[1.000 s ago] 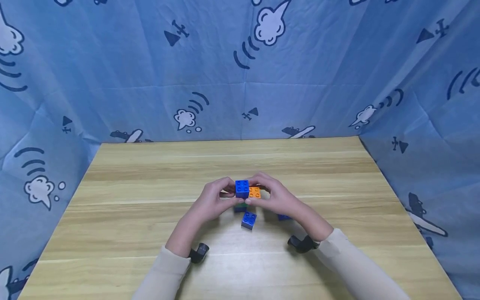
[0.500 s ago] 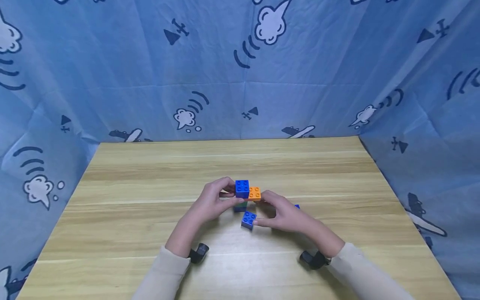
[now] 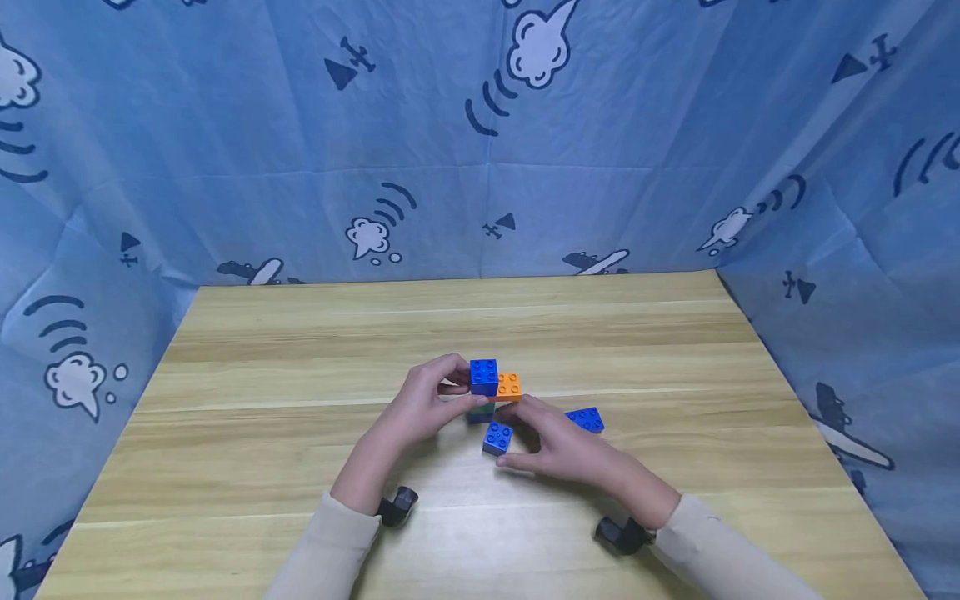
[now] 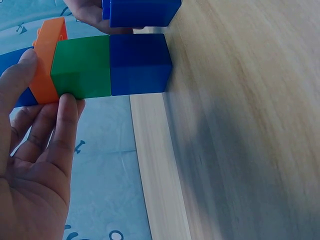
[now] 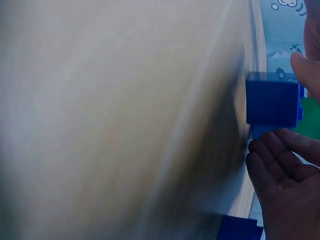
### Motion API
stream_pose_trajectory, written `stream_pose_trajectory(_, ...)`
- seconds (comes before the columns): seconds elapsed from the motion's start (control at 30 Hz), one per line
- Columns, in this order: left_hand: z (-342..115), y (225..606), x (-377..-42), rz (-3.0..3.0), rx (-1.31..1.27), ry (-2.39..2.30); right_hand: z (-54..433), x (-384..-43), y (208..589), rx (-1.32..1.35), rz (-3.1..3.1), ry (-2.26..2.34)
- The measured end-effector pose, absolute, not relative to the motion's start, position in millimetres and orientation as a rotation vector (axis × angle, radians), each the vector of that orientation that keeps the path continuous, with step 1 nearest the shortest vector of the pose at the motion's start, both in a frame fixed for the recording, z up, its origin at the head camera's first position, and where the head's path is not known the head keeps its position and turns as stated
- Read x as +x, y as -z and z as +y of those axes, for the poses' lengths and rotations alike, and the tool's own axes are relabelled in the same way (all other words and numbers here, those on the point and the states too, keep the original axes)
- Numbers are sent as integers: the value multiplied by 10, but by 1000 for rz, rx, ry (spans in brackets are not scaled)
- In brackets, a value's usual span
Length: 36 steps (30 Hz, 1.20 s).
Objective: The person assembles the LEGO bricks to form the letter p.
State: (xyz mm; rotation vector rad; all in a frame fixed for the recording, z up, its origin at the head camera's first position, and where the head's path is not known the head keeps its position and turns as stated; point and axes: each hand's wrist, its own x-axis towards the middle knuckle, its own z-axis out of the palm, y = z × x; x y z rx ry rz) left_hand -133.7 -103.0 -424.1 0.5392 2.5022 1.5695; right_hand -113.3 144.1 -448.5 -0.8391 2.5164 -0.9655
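A small tower stands upright in the middle of the table: a blue brick [image 4: 140, 64] at the bottom, a green brick [image 4: 82, 67] above it, then an orange brick [image 3: 509, 386] jutting right, and a blue brick [image 3: 483, 377] on top. My left hand [image 3: 429, 402] holds the tower's upper part between thumb and fingers, with the thumb at the orange and top blue bricks. A loose blue square brick [image 3: 497, 437] lies just in front of the tower. My right hand [image 3: 566, 446] straddles this brick, fingers on its far side and thumb on its near side, spread apart.
Right of the right hand, a longer blue brick [image 3: 587, 419] lies on the wooden table [image 3: 300, 350]. A blue patterned cloth [image 3: 450, 125] hangs behind the table and at its sides.
My right hand has left the tower's orange brick and come down to the right and nearer, around the loose blue brick. The longer blue brick has come into view. My left hand stays put.
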Motion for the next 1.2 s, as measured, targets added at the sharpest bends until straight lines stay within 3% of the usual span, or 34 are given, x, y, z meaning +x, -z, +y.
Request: stream_pose_trajectory(1.2,-1038,4251,-1346,2493,556,-1585,1301,-1061,4564,-809,2692,951)
